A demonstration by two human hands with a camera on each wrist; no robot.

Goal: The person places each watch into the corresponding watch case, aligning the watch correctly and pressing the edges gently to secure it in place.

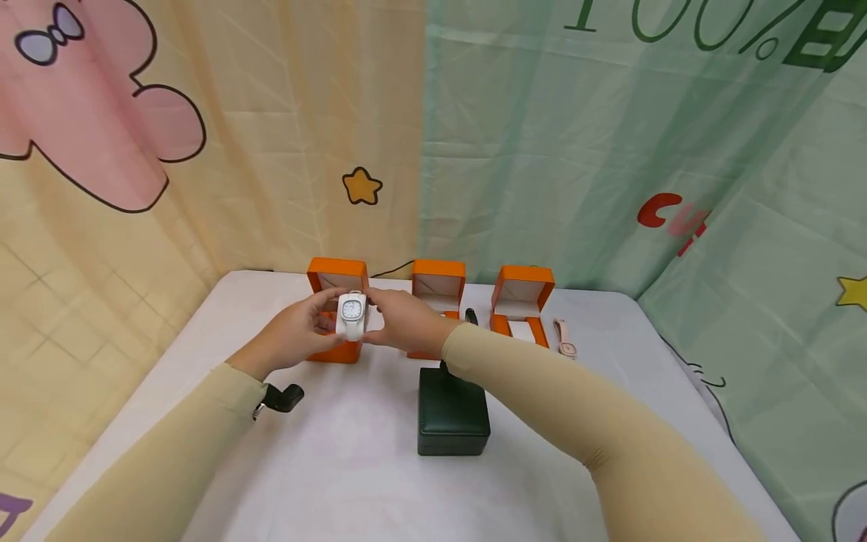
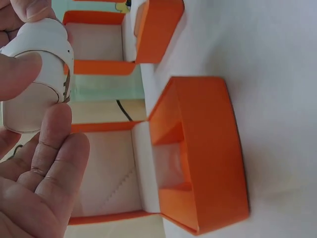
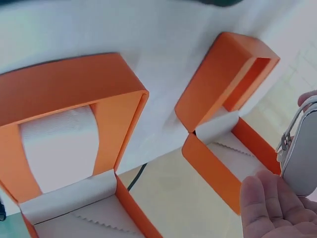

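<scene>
Both hands hold a white watch upright in front of the left orange box. Its strap is buckled around a pale cushion. My left hand grips the left side with thumb and fingers. On the other side, my right hand pinches the watch at top and bottom. The square dial faces me in the head view. Below the watch, the left box stands with its lid up and a bare compartment, seen also in the right wrist view.
The middle orange box stands open with a white cushion inside. A third orange box is open to its right, beside a pink watch. Nearer me sits a dark green box. A black item lies behind my right forearm.
</scene>
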